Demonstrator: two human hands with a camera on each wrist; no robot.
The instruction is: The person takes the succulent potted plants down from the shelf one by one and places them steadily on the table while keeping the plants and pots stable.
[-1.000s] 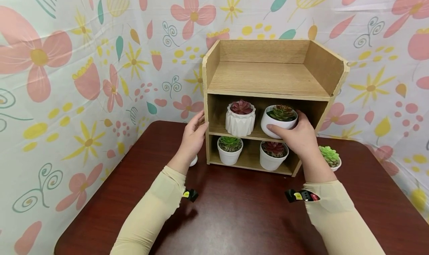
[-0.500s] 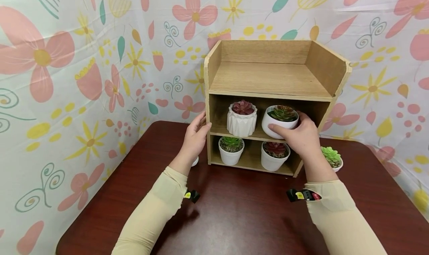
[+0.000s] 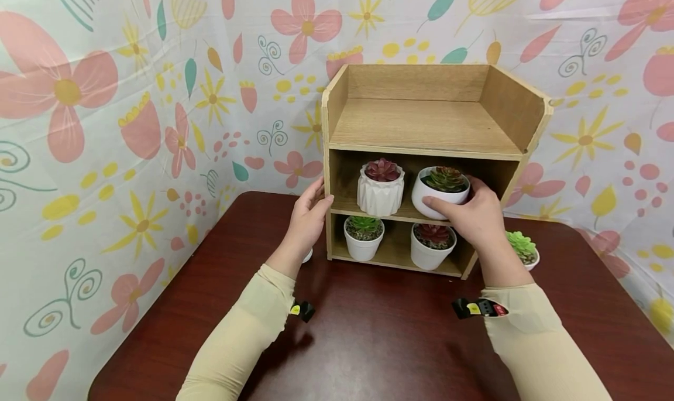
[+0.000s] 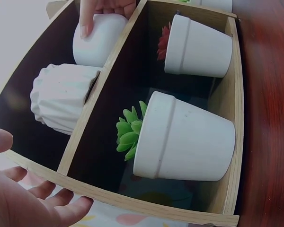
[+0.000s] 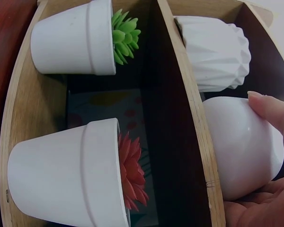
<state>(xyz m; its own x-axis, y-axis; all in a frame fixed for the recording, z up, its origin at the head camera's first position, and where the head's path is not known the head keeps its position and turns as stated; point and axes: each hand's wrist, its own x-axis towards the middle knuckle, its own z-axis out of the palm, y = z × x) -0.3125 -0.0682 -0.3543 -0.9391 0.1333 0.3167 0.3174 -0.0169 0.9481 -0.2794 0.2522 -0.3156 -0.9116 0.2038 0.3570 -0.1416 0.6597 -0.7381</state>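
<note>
A flowered cloth hangs behind one dark red-brown counter, which bears one wooden shelf. The right hand grips the round pot between thumb and fingers, at the shelf's middle level, just right of one faceted pot. On the level below stand two more (a green-plant pot and a red-plant pot). The left hand, fingers extended and thumb apart, touches the shelf's left side. A fifth pot, partly hidden, sits on the counter's right.
</note>
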